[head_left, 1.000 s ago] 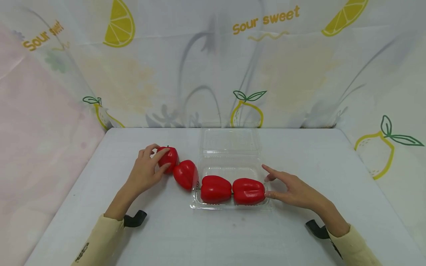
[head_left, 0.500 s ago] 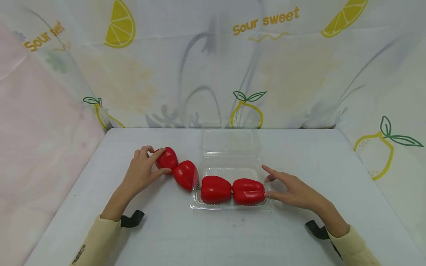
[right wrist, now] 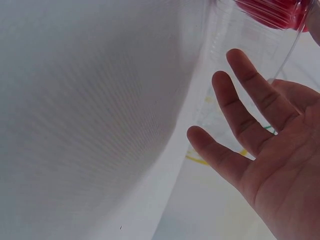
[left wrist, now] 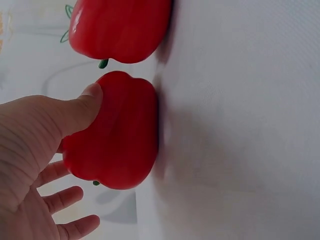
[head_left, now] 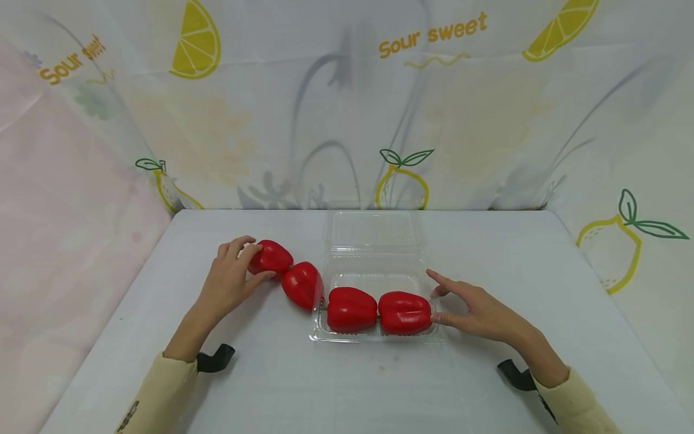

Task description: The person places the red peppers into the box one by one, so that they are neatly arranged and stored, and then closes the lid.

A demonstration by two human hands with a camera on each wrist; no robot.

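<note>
At the left of the table, my left hand [head_left: 226, 277] pinches a red bell pepper [head_left: 273, 258] between thumb and fingers. In the left wrist view the thumb presses on that pepper [left wrist: 117, 137], while the other fingers spread beyond it. Close beside it lies a second bell pepper [head_left: 301, 284], against the left edge of a clear plastic clamshell box [head_left: 374, 281]. Inside the box's front half, two more bell peppers [head_left: 351, 309] lie side by side. My right hand [head_left: 482, 308] rests at the box's right side, fingers straight, thumb at the rim by the right-hand pepper [head_left: 405, 313].
The box's clear lid [head_left: 375, 230] lies folded back toward the rear. Behind the white table [head_left: 374, 392] hangs a lemon-print cloth [head_left: 477, 120]. Dark curved pieces [head_left: 215, 358] stick out at both wrists.
My left hand has shifted slightly left, and the bell pepper in it has turned so its end points toward the second pepper. The right hand and the box have stayed still.
</note>
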